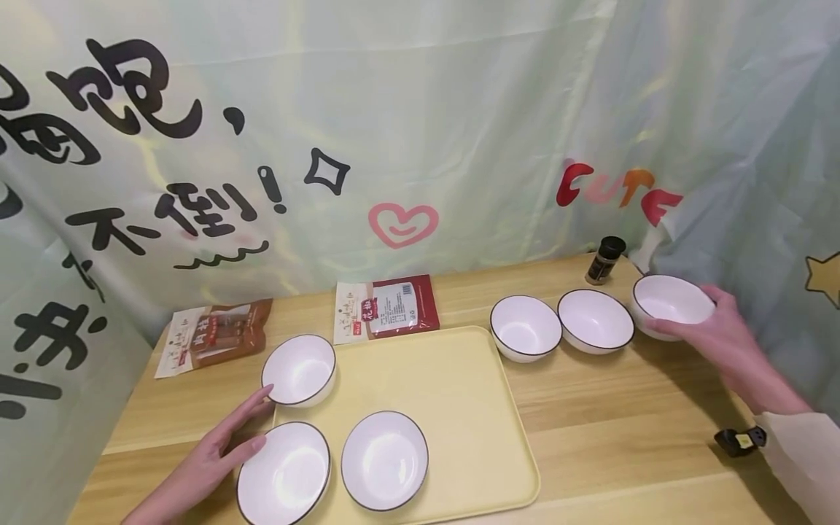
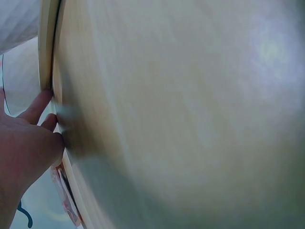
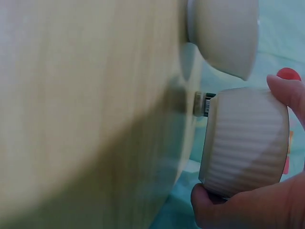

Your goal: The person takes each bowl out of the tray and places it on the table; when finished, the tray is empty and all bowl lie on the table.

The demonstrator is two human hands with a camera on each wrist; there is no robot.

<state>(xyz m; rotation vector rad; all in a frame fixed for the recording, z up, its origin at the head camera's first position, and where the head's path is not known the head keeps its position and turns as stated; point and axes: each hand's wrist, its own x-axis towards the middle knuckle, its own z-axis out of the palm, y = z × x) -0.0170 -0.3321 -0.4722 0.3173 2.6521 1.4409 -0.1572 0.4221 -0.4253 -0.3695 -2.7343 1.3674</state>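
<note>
At the far right of the head view, my right hand (image 1: 728, 339) grips a white bowl (image 1: 672, 300) with a dark rim, thumb and fingers on opposite sides. Its ribbed outside shows in the right wrist view. A second white bowl (image 1: 596, 321) stands just left of it, beside a third (image 1: 525, 327). My left hand (image 1: 213, 456) is at the tray's left side, fingers extended: fingertips at the rim of the upper-left bowl (image 1: 300, 370), thumb over the edge of the lower-left bowl (image 1: 285, 474). Another bowl (image 1: 385, 459) sits to their right on the yellow tray (image 1: 469, 415).
Behind the tray lie a red-and-white spice packet (image 1: 387, 308) and, farther left, a brown packet (image 1: 216, 337). A black-capped jar (image 1: 605, 260) stands at the back right of the wooden table (image 1: 590, 445). A printed curtain (image 1: 459, 131) hangs behind. A small black device (image 1: 740, 441) is by the right sleeve.
</note>
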